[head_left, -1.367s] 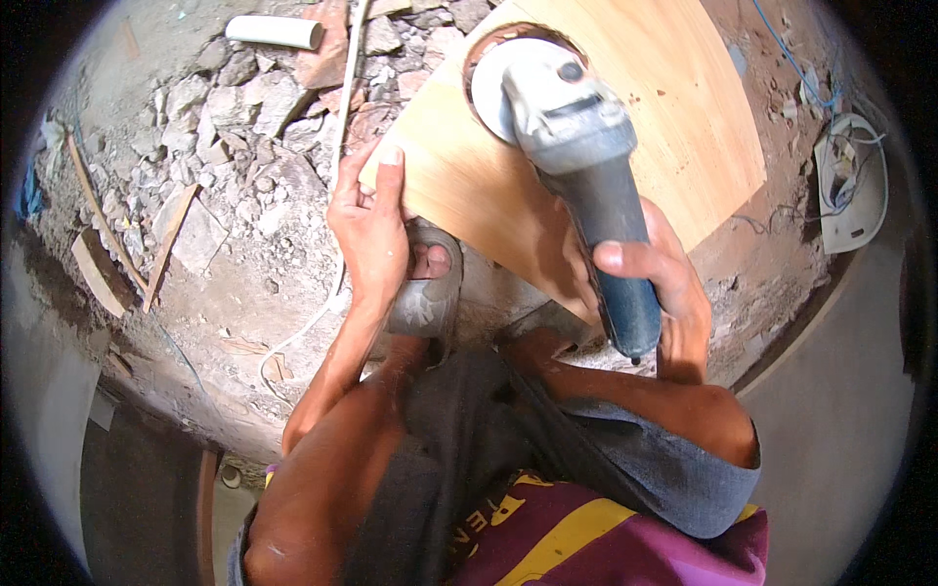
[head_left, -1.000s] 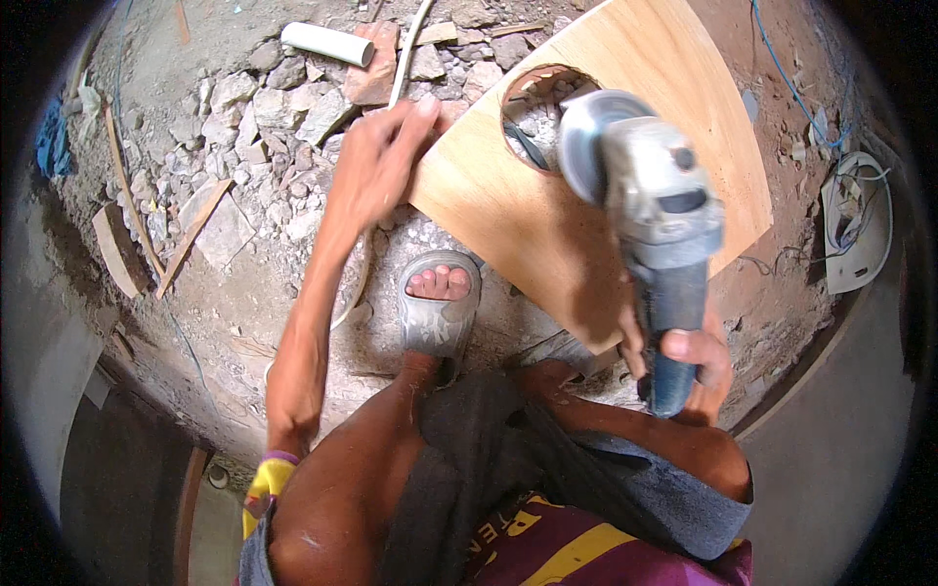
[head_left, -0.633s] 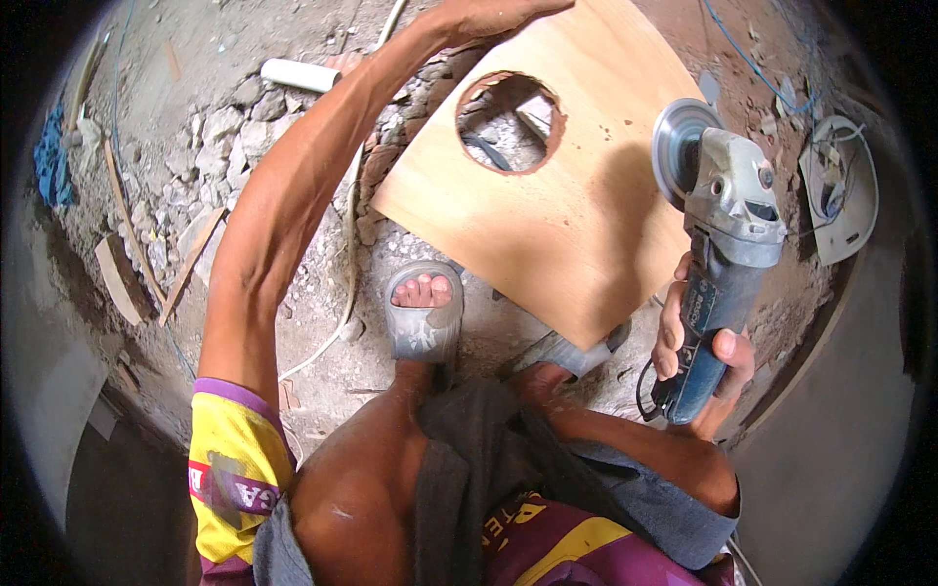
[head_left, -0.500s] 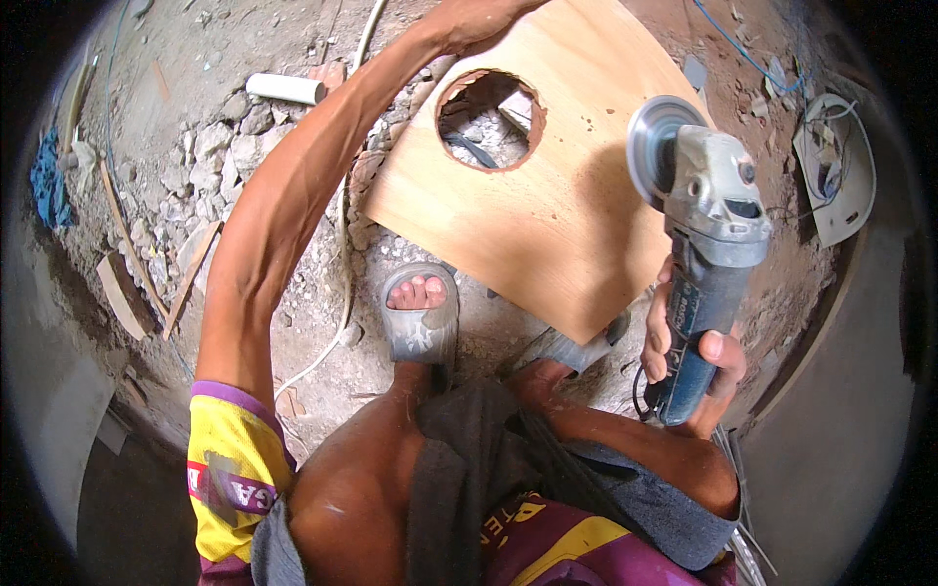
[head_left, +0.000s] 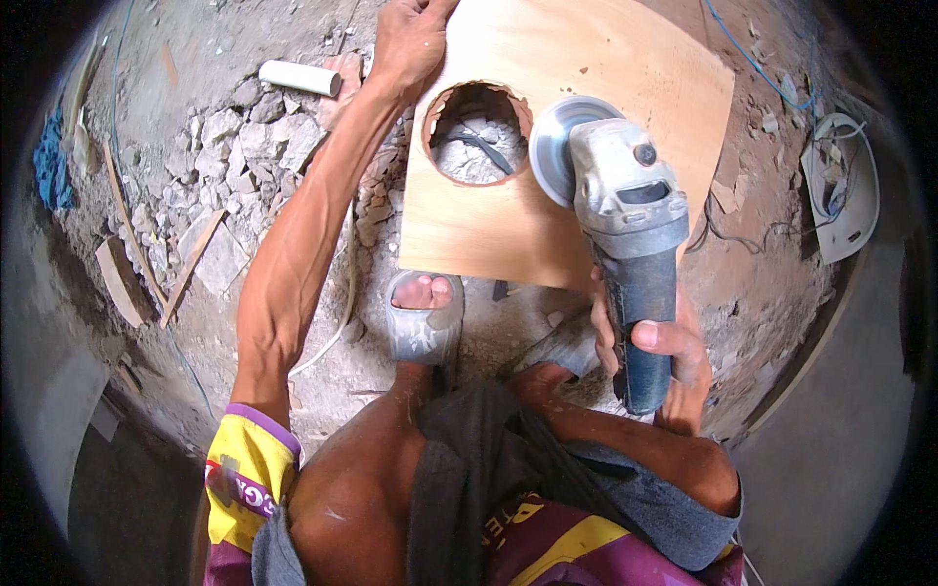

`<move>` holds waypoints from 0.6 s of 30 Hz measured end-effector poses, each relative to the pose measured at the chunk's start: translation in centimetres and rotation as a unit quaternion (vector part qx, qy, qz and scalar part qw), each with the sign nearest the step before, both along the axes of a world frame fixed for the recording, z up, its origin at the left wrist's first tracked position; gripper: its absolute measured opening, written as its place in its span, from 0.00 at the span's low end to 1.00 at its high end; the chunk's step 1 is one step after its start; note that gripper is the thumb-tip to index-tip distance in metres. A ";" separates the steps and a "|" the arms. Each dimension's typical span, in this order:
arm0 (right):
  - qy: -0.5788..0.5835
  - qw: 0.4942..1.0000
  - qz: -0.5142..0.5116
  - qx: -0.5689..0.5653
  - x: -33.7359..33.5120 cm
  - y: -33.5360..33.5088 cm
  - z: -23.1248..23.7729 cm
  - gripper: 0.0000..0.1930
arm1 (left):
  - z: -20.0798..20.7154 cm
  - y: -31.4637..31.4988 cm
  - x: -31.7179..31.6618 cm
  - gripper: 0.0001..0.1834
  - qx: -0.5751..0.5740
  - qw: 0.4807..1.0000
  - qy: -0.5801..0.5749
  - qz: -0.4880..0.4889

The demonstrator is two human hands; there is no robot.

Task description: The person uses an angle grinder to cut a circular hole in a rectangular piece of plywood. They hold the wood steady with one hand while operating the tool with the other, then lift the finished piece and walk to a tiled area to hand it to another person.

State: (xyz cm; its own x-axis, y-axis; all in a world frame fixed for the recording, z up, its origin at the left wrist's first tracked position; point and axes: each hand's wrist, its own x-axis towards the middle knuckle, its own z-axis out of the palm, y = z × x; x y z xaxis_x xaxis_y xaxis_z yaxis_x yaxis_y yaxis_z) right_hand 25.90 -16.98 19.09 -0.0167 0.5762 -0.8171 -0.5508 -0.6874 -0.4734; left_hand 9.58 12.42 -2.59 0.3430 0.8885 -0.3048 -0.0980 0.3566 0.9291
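My right hand (head_left: 679,356) is wrapped around the blue-black body of an angle grinder (head_left: 640,273). The grinder's grey head points away from me, and its thin round disc (head_left: 553,161) looks blurred beside the hole. Below it lies a light plywood board (head_left: 469,234) with a rough-edged round hole (head_left: 479,156), through which rubble and something dark show. At the board's far left edge, my left hand (head_left: 410,44) is closed on the wood; its fingertips are partly cut off by the picture's top.
Broken rubble (head_left: 234,146) lies left of the board, with a white pipe piece (head_left: 300,77) and wood strips (head_left: 192,267). A pale cable (head_left: 350,283) runs by my sandalled foot (head_left: 425,317). At the right are a white plastic panel (head_left: 840,190) and a blue wire (head_left: 747,59).
The board has turned, its near edge now lying more level. My left hand has come nearer along with it. The grinder has moved left, bringing its disc close to the hole.
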 end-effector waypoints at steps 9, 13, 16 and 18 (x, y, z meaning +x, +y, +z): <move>0.035 0.996 0.082 -0.018 -1.0 2.5 -3.0 0.43 | 2.9 -1.7 -0.6 0.22 -0.018 0.990 0.126 0.067; 0.051 0.994 0.097 -0.016 -1.6 3.1 -3.8 0.43 | 3.3 -1.7 -0.9 0.24 -0.064 0.990 0.093 0.084; 0.056 0.993 0.105 -0.024 -1.9 3.5 -4.3 0.43 | 3.2 -1.6 -1.4 0.24 -0.067 0.989 0.098 0.090; 0.050 0.993 0.100 -0.033 -2.2 3.7 -4.5 0.43 | 2.7 -1.6 -1.4 0.23 -0.070 0.991 0.075 0.087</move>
